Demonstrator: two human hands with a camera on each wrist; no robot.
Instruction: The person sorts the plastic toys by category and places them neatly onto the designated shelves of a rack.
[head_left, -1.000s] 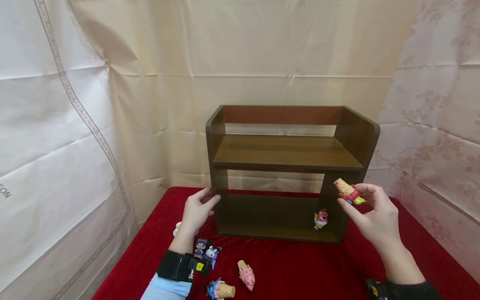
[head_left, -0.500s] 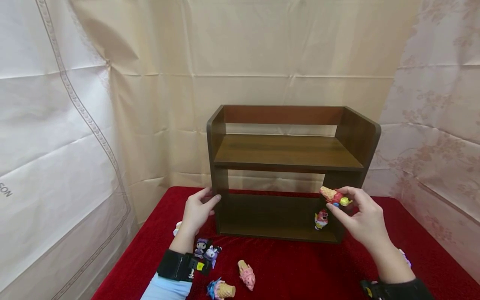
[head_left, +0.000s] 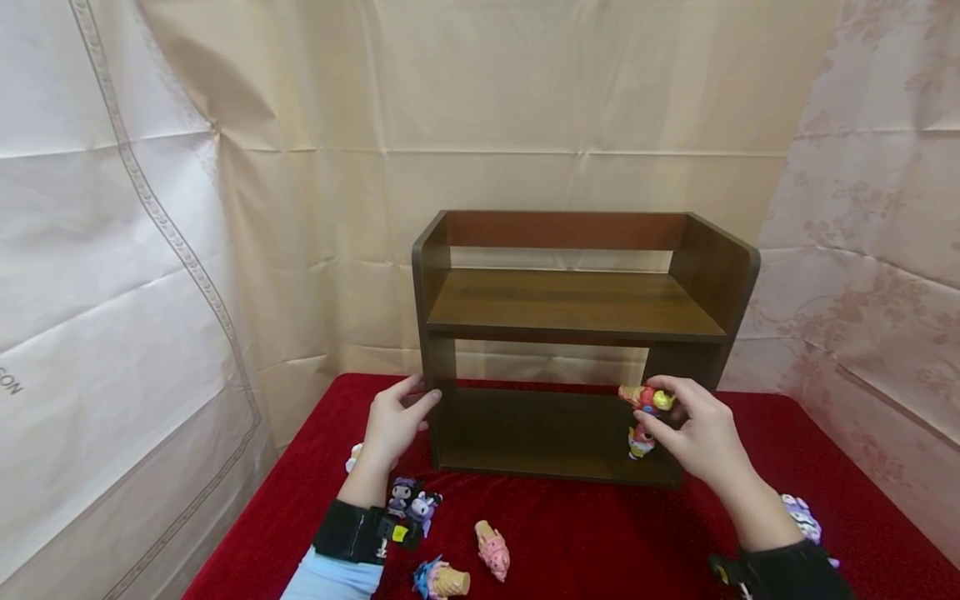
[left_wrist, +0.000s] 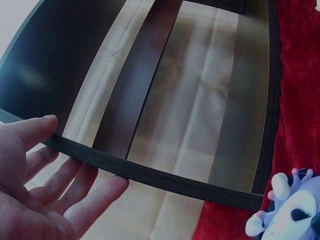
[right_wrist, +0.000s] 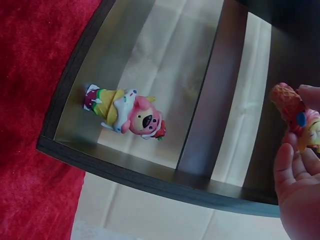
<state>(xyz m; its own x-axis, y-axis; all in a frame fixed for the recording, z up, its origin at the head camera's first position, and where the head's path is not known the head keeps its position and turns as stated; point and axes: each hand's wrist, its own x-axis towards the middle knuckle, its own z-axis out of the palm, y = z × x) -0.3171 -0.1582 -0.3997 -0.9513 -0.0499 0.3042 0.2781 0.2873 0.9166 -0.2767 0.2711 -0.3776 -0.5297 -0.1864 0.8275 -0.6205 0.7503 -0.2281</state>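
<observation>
In the head view, my left hand (head_left: 397,421) holds the left side panel of a dark brown two-tier shelf (head_left: 577,304), thumb on one side of its edge and fingers on the other. My right hand (head_left: 701,437) pinches an ice-cream-cone figurine (head_left: 633,397) with a red and yellow top, lying sideways at the lower tier's right. Below it a pink bear figurine (head_left: 640,443) stands on the lower tier, partly overlapped in the head view. The right wrist view shows this bear figurine (right_wrist: 142,117) whole, apart from the held cone figurine (right_wrist: 289,105).
On the red cloth (head_left: 585,542) lie a pink cone figurine (head_left: 492,552), a blue-topped cone figurine (head_left: 442,579), two purple-and-white figurines (head_left: 412,500) and a white item (head_left: 354,457) partly behind the left wrist. Another purple-and-white figurine (head_left: 802,518) lies beside the right forearm.
My right hand has moved left with the cone figurine, from beside the shelf's right panel to above the bear figurine; the cone has tipped toward level. The left hand stays put.
</observation>
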